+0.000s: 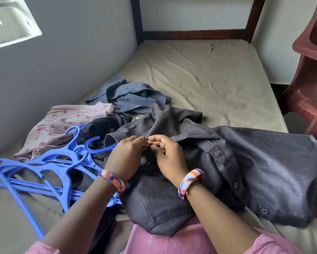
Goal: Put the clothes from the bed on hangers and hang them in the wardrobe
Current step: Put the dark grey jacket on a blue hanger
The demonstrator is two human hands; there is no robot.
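Grey shirt (199,143), left hand (128,154), right hand (167,154), fingertips pinching placket

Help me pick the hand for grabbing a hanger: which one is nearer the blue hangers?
Left. The left hand pinches the dark grey shirt right beside the blue hangers; the right hand sits farther right.

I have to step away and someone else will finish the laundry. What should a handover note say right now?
Left hand and right hand both pinch the dark grey shirt near its collar, on the bed.
Blue hangers lie piled to the left, none in use.
Striped blue shirt, pink floral garment and black garment wait behind.
Done: nothing on a hanger yet.
Left: hang all four; the wardrobe isn't in view.
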